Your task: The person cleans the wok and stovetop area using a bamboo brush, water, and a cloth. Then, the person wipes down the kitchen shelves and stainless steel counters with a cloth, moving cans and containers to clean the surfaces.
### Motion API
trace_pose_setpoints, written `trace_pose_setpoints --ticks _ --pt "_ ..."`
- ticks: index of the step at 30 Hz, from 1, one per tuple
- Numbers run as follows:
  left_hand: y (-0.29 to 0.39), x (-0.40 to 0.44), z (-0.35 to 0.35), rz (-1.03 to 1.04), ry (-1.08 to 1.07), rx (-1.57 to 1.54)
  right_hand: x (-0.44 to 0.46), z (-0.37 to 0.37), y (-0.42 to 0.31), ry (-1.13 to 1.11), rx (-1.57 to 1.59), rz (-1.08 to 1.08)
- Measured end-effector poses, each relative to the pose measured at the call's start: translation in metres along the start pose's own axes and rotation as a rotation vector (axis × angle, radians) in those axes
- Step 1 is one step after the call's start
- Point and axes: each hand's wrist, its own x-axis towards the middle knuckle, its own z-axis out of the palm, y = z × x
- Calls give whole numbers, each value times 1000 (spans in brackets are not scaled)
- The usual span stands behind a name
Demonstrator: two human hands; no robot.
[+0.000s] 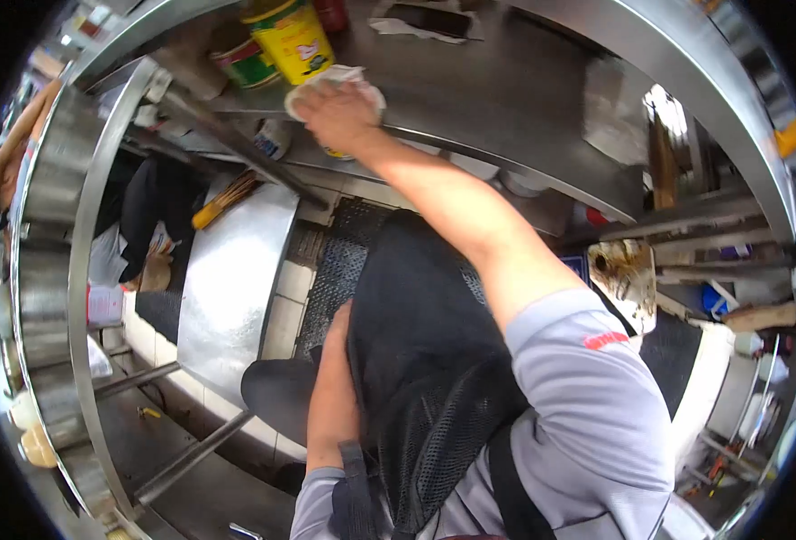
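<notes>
My right hand (339, 110) presses a white cloth (369, 83) against the front edge of a steel shelf (479, 90). The fingers are bent over the cloth and a little blurred. Just behind them stands a yellow tin (294, 45) with a printed label, with a green and red can (245, 61) to its left. My left hand (339, 322) hangs low beside my black apron (416, 297); its fingers are hidden, so what it holds cannot be seen.
A dark phone (429, 20) lies on white paper at the back of the shelf. Left of me is a low steel surface (231, 270) with a yellow-handled brush (227, 200). A stained white container (623, 279) stands right. Black perforated mats (344, 247) cover floor tiles. Another person's arm shows far left.
</notes>
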Motion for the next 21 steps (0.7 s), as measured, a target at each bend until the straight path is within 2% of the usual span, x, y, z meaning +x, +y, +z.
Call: trace_pose_setpoints --ticks 3,5,8,9,12,14,18,21 --pt "2 2 -1 178 154 319 -20 -11 15 2 41 -36" --pt "8 -2 11 318 301 616 -59 -24 36 18 82 95" --pt "56 -54 81 418 239 812 -134 -40 90 76 23 256" --pt "46 -24 62 404 133 598 -150 -47 115 52 18 307" --pt "51 -28 73 495 91 715 -161 -45 202 31 -133 522" --pt "48 -17 67 485 178 837 -150 -37 253 111 -220 695" --pt "76 -72 117 521 185 801 -144 -31 276 200 -154 880" --pt "87 -93 138 521 178 862 -147 -68 237 -200 11 995"
